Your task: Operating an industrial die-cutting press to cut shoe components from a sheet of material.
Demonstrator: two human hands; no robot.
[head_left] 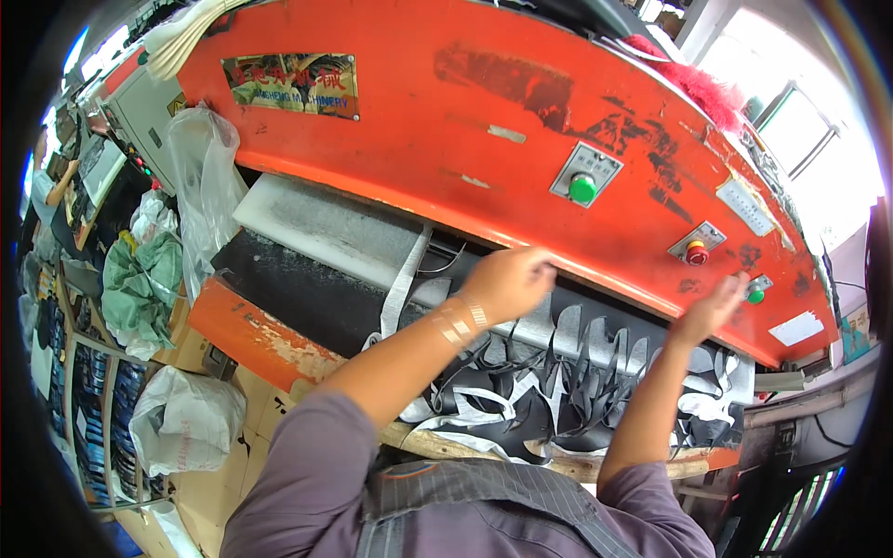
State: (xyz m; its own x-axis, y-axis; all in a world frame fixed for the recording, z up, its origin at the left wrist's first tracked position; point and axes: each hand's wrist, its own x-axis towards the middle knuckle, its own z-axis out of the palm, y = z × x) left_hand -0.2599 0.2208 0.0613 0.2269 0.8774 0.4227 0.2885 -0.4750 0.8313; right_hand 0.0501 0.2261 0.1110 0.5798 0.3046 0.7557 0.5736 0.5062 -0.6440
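My left hand [510, 284] is loosely curled in front of the opening under a red machine beam [400, 121], with nothing showing in its fingers. Higher on the beam, apart from that hand, sits a green push button [582, 189]. My right hand [712, 309] reaches up with its fingers stretched out, close beside a second green button [755, 297]; whether it touches the button I cannot tell. Below and between my arms lie many black and grey cut material pieces [577, 391], in a loose heap along the machine bed.
A red stop button [696, 253] is set between the green ones. A thick white board [326, 228] lies at the left of the bed, beside a clear plastic bag [203, 177]. Green [144, 288] and white sacks [186, 423] stand to the left. Another person [51, 191] is at far left.
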